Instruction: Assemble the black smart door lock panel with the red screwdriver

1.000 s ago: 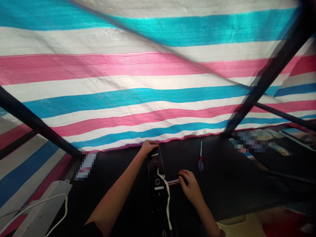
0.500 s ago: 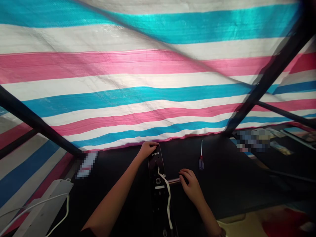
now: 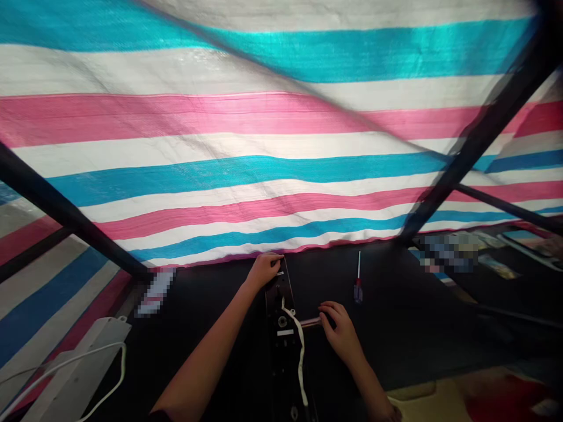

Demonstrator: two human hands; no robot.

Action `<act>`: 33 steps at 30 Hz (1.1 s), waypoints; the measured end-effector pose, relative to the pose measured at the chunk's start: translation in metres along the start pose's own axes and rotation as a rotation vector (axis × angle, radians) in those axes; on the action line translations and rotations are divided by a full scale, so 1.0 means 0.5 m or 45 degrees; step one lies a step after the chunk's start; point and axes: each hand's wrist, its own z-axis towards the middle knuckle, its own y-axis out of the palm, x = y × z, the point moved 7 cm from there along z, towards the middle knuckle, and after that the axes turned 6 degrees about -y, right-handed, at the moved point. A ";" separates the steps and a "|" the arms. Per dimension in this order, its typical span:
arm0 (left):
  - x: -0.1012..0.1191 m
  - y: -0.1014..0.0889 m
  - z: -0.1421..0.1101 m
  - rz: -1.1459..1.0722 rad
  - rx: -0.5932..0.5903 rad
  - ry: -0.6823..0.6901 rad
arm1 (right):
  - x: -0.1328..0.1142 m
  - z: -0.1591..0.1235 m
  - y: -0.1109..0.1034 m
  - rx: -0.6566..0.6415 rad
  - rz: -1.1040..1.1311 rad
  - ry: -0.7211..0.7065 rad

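Note:
A long, narrow black device with small white labels stretches away from me along the black table. From its upper face a white cable runs back toward me. My left hand is closed on the device's far end, with fingers curled over the top edge. A short, shiny metal cylinder sticks out from the device's right side. Around its outer end, the fingers of my right hand are closed; the thumb side faces the device. How the cylinder joins the device is too dark to tell.
Right of my right hand lies a screwdriver with a dark red-and-blue handle on the table. A white power strip with a cable sits at lower left. Dark frame bars and a striped tarp close off the back.
The view has shifted very slightly. Both hands keep their places on the device and the metal cylinder.

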 end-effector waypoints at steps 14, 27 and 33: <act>0.016 -0.007 -0.016 0.088 0.040 0.059 | 0.001 -0.003 -0.013 0.122 -0.026 -0.043; 0.021 0.003 -0.019 0.164 0.027 0.075 | 0.132 0.075 -0.133 0.158 -0.780 0.489; 0.022 0.006 -0.021 0.160 0.025 0.077 | 0.111 0.079 -0.170 0.162 -0.555 0.534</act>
